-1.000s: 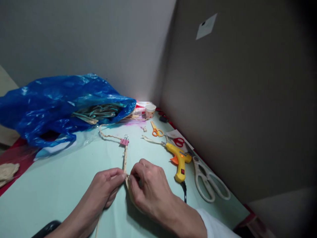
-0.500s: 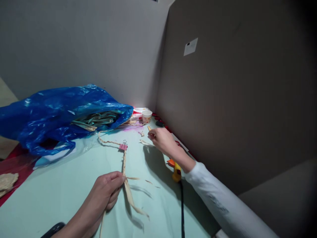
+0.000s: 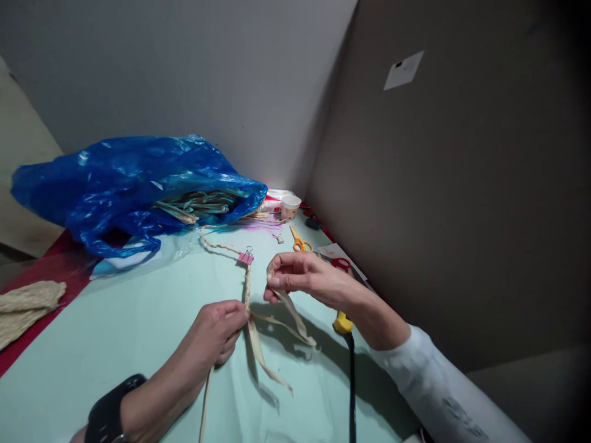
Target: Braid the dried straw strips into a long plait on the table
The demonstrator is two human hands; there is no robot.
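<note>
My left hand (image 3: pixel 221 329) pinches the near end of a thin pale braid (image 3: pixel 248 286), where its loose strands (image 3: pixel 261 354) fan out over the table. A pink binder clip (image 3: pixel 245 258) grips the braid farther up, and the rest of it curves away to the left. To the right of the braid, my right hand (image 3: pixel 298 274) is closed on a separate pale fibre strip (image 3: pixel 295 317), whose tail hangs down to the right. Orange scissors (image 3: pixel 301 240) lie just beyond that hand.
A blue plastic bag (image 3: pixel 138 184) with dried fibre strips inside covers the back left. A paper cup (image 3: pixel 290 208) stands at the back. Red-handled scissors (image 3: pixel 340 263) and a yellow tool (image 3: pixel 342 323) with a black cord lie right. Woven pieces (image 3: pixel 30 307) rest at left.
My right hand has come back from the orange scissors toward the braid and now holds a fibre strip. My left hand keeps its pinch. The view has shifted slightly.
</note>
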